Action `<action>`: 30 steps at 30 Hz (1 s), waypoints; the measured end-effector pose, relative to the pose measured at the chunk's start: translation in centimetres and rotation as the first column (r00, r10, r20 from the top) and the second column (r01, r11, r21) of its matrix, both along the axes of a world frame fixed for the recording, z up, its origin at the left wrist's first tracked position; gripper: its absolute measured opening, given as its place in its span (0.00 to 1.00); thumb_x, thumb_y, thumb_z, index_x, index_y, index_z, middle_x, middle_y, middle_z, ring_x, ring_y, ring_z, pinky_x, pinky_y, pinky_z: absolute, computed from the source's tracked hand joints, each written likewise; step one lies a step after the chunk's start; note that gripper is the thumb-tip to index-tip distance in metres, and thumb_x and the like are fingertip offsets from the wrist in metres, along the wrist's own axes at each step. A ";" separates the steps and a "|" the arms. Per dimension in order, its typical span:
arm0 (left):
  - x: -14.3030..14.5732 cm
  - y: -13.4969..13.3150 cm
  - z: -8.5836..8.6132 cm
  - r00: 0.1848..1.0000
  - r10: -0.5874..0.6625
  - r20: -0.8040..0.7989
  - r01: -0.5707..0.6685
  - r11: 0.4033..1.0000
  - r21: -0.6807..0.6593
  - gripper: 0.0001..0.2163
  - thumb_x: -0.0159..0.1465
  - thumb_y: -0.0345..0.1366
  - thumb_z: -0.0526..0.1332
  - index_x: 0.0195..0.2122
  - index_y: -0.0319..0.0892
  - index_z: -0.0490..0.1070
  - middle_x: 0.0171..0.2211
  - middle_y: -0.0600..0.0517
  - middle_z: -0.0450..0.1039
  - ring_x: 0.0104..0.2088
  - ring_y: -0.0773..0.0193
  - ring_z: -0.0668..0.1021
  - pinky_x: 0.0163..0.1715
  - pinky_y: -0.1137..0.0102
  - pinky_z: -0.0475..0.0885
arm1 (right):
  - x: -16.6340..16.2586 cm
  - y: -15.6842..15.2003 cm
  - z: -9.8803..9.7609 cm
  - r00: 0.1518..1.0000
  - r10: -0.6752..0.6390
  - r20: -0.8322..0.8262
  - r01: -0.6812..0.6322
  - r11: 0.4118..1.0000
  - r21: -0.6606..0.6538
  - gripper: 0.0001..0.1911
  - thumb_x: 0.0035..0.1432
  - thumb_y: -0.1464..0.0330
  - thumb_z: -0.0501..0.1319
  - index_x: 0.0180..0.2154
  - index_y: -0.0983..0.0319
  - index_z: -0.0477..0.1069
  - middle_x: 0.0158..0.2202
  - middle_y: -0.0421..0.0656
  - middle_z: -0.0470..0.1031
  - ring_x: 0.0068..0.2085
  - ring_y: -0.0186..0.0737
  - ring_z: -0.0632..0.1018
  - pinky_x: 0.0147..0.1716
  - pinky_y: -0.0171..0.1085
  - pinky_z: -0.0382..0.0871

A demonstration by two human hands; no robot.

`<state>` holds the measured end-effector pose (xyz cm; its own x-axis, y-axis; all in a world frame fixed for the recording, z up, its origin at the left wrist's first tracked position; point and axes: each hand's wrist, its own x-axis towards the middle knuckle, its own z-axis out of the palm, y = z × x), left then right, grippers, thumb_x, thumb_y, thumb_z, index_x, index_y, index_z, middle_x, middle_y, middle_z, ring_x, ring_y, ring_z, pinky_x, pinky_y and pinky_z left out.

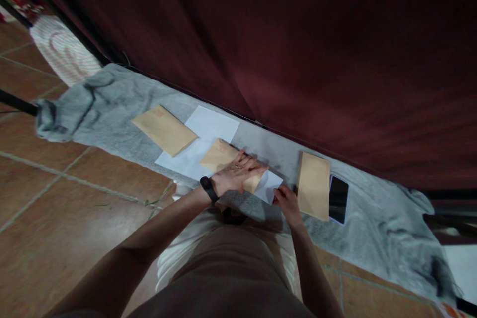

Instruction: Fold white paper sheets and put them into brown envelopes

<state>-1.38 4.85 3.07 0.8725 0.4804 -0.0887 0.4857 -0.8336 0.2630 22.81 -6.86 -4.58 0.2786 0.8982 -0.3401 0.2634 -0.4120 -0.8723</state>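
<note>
— Rumpled grey fleece blanket (pixel 112 109) on terracotta tiles (pixel 74 198); we count three flat tan envelopes (pixel 164 130) and one glossy phone (pixel 338 198).
— Our left hand (pixel 238 171) presses the middle envelope (pixel 218 155), fingers straight and flat; our right hand (pixel 286 199) fingers pinch folded white paper (pixel 271 181) beside it.

Dim corner at floor level: red curtain over terracotta tile.
On my feed a dark maroon curtain (pixel 298 49) fills the far side, hanging down to a grey blanket (pixel 380 238) spread along its foot on the reddish-brown tiled floor (pixel 74 208). Pale grout lines cross the tiles. Beyond the blanket's left end lies a white striped cloth (pixel 63 57), and a black bar (pixel 15 101) comes in from the left edge — the light is low.
</note>
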 end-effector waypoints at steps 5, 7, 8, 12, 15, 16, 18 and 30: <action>-0.1 -0.3 0.2 0.999 -0.003 0.045 0.002 1.000 0.026 0.49 0.59 0.33 0.70 0.76 0.55 0.42 0.70 0.45 0.62 0.70 0.46 0.62 0.72 0.46 0.40 | -0.2 0.3 -0.1 1.000 -0.001 -0.018 0.001 1.000 0.004 0.18 0.52 0.50 0.63 0.26 0.58 0.71 0.23 0.40 0.75 0.25 0.42 0.79 0.28 0.39 0.78; -0.2 -0.4 0.2 0.998 -0.006 0.064 0.004 1.000 0.031 0.48 0.60 0.32 0.69 0.76 0.55 0.42 0.70 0.45 0.62 0.70 0.47 0.62 0.72 0.46 0.40 | -0.5 0.4 -0.1 0.999 0.002 -0.034 -0.001 1.000 0.010 0.18 0.52 0.50 0.63 0.26 0.58 0.72 0.24 0.40 0.77 0.26 0.42 0.79 0.29 0.39 0.78; -0.2 -0.5 0.1 0.998 -0.007 0.069 0.005 0.999 0.033 0.48 0.60 0.32 0.69 0.76 0.54 0.42 0.70 0.45 0.62 0.70 0.47 0.62 0.72 0.46 0.40 | -0.7 0.5 -0.1 0.999 0.003 -0.045 -0.003 1.000 0.013 0.18 0.52 0.49 0.64 0.26 0.58 0.72 0.24 0.41 0.77 0.26 0.43 0.79 0.29 0.40 0.79; -0.1 -0.6 -0.1 0.998 -0.013 0.068 0.010 0.999 0.045 0.48 0.60 0.34 0.70 0.76 0.55 0.42 0.70 0.46 0.62 0.71 0.48 0.61 0.72 0.46 0.39 | -1.7 0.8 -0.1 0.996 0.005 -0.092 -0.003 1.000 0.020 0.20 0.51 0.48 0.64 0.28 0.58 0.73 0.25 0.41 0.78 0.27 0.44 0.81 0.29 0.41 0.80; 0.1 -0.6 -0.2 0.999 -0.011 0.051 0.008 0.998 0.059 0.49 0.59 0.35 0.71 0.75 0.55 0.42 0.70 0.46 0.62 0.71 0.48 0.62 0.73 0.47 0.40 | -2.2 1.0 -0.1 0.993 0.003 -0.118 -0.001 1.000 0.021 0.21 0.50 0.47 0.65 0.31 0.59 0.75 0.28 0.43 0.80 0.28 0.45 0.81 0.30 0.42 0.80; 0.1 -0.6 -0.3 0.999 -0.011 0.047 0.008 0.998 0.062 0.49 0.59 0.35 0.72 0.75 0.55 0.42 0.70 0.46 0.61 0.71 0.48 0.62 0.73 0.47 0.41 | -2.3 1.0 -0.1 0.992 0.003 -0.126 0.000 1.000 0.021 0.21 0.50 0.47 0.65 0.31 0.59 0.75 0.28 0.43 0.80 0.28 0.45 0.81 0.30 0.43 0.80; 0.1 -0.6 -0.3 0.999 -0.007 0.046 0.004 0.998 0.062 0.50 0.58 0.35 0.73 0.75 0.56 0.42 0.71 0.46 0.60 0.71 0.48 0.62 0.72 0.47 0.42 | -2.3 1.1 -0.1 0.990 0.003 -0.139 0.000 1.000 0.020 0.22 0.50 0.47 0.64 0.32 0.59 0.75 0.29 0.43 0.80 0.29 0.45 0.81 0.30 0.43 0.81; -0.2 0.0 -1.1 0.997 0.000 0.083 0.004 0.999 -0.049 0.52 0.58 0.37 0.72 0.76 0.57 0.39 0.74 0.46 0.54 0.73 0.44 0.58 0.72 0.46 0.41 | -3.3 1.4 0.4 0.994 0.028 -0.106 -0.029 1.000 -0.005 0.18 0.55 0.50 0.61 0.30 0.58 0.74 0.27 0.42 0.79 0.30 0.44 0.82 0.34 0.42 0.82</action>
